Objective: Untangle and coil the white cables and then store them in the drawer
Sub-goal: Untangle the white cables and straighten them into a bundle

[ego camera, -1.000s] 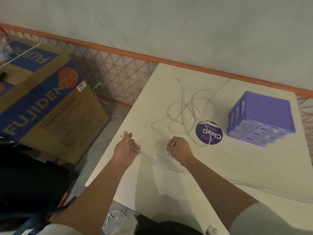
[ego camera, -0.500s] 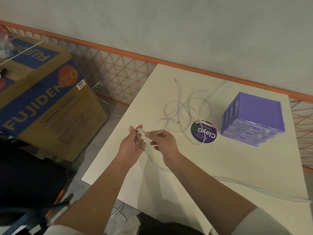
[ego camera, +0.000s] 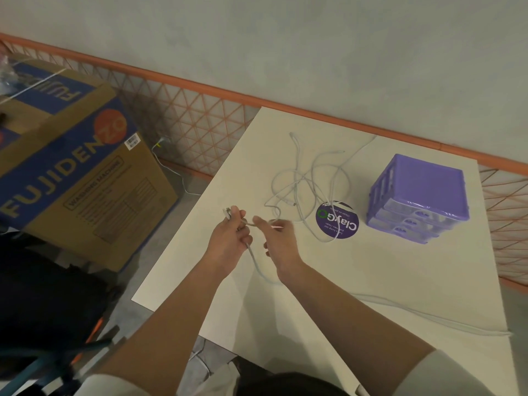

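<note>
Cable [ego camera: 303,178] slack now shorter, tangled

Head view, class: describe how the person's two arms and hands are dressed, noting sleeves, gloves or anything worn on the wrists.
Both hands are bare, left hand and right hand alike: no gloves, rings, watch or wristbands show. The forearms are uncovered. A pale, off-white sleeve covers the right upper arm, and a similar light sleeve edge shows on the left.

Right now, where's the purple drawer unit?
Head view: the purple drawer unit stands on the table's far right, just right of the round purple sticker and the tangled white cables.
</note>
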Tool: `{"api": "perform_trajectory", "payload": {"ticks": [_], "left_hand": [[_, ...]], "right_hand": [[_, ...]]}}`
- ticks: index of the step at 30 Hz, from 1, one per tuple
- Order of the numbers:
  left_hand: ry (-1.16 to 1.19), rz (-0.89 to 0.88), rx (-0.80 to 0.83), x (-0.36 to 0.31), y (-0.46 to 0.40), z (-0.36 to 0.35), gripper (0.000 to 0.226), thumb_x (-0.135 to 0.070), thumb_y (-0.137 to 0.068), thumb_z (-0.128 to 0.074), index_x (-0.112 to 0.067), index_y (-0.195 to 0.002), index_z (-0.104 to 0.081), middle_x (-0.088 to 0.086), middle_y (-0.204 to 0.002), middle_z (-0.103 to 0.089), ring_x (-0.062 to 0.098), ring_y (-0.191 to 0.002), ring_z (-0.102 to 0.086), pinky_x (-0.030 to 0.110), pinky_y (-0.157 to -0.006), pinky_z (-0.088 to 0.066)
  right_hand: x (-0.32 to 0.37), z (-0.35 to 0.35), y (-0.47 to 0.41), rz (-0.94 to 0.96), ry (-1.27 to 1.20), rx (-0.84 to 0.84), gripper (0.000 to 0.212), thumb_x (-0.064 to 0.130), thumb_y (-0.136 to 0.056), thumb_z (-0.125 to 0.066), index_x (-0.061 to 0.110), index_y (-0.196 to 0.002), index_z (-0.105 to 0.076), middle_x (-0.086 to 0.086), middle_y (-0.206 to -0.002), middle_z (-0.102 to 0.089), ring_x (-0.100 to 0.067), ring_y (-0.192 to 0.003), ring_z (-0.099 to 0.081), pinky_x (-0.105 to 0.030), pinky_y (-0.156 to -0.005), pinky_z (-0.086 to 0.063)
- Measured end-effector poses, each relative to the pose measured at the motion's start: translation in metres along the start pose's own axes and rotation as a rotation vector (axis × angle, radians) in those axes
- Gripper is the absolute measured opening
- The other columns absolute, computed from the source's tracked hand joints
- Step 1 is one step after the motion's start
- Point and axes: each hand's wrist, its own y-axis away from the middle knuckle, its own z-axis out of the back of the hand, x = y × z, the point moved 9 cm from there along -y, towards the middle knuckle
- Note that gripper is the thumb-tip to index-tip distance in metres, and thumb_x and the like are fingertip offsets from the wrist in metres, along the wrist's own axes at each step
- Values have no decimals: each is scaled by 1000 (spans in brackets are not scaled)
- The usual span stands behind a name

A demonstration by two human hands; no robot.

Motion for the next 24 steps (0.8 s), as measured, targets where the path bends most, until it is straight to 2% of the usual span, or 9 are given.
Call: {"api": "perform_trajectory", "payload": {"ticks": [2, 5, 6, 8, 10, 13, 18, 22, 24], "left_hand": [[-18, -1, -5, 0, -1, -1, 31, -39, -103, -42, -14, -88, -52, -2, -70, -31, 11, -53, -25, 24, -56, -27], [-34, -8, -7, 0, -1, -2, 33, -42, -102, -42, -15, -84, -50, -1, -70, -29, 10, -50, -25, 23, -55, -28], [-28, -13, -13, -1, -2, 0, 34, -43, -102, -42, -16, -83, -50, -2, -69, -29, 10, -49, -25, 23, -54, -29], [-3, -23, -32, -4, -2, 2, 35, -44, -102, -41, -16, -83, -50, -2, -68, -28, 10, -49, -26, 22, -52, -30], [25, -31, -60, -7, -2, 6, 36, -44, -102, -41, -16, -82, -49, -2, -67, -29, 10, -50, -26, 22, -53, -30], [54, -29, -101, -10, -5, 10, 38, -44, -103, -39, -17, -77, -47, -3, -65, -30, 11, -51, -25, 22, -52, -29], [8, 26, -196, -10, -14, 27, 40, -47, -101, -42, -17, -76, -49, -1, -70, -38, 10, -56, -35, 20, -50, -31], [99, 52, -246, -2, -13, 29, 44, -47, -101, -44, -17, -70, -49, -1, -72, -51, 15, -70, -51, 31, -76, -49], [304, 59, -190, 3, -13, 21, 45, -47, -102, -40, -16, -69, -46, 0, -68, -52, 17, -68, -54, 37, -88, -52]], "right_hand": [[17, 17, -1, 210, 160, -101, 41, 24, -84, -66, 18, -119, -46, 2, -120, -43, -18, -107, -50, -28, -82, -40], [41, 5, 0, 641, 783, 80, 35, 25, -87, -58, 25, -122, -58, 6, -137, -40, -13, -130, -33, -28, -107, -27], [39, 2, -1, 691, 950, 151, 25, 30, -91, -55, 24, -113, -64, 5, -134, -48, -14, -132, -34, -29, -114, -21], [35, 0, -2, 736, 1150, 213, 25, 38, -97, -47, 19, -97, -64, 5, -104, -64, -16, -116, -52, -32, -119, -16], [35, 1, 5, 716, 1175, 233, 29, 41, -100, -42, 18, -93, -58, 6, -75, -59, -21, -86, -61, -35, -106, -38], [27, -2, 18, 685, 1197, 251, 33, 47, -102, -34, 22, -101, -55, 1, -75, -62, -26, -74, -59, -36, -71, -47], [4, 5, 26, 652, 1238, 291, 39, 46, -105, -24, 20, -112, -53, -3, -91, -66, -30, -83, -62, -39, -75, -50], [2, 19, 16, 498, 1262, 271, 48, 53, -103, -24, 25, -110, -63, -3, -92, -58, -29, -90, -60, -36, -76, -46], [-6, 24, 11, 459, 1298, 282, 46, 52, -103, -23, 33, -132, -54, -3, -106, -51, -30, -98, -60, -38, -80, -45]]}}
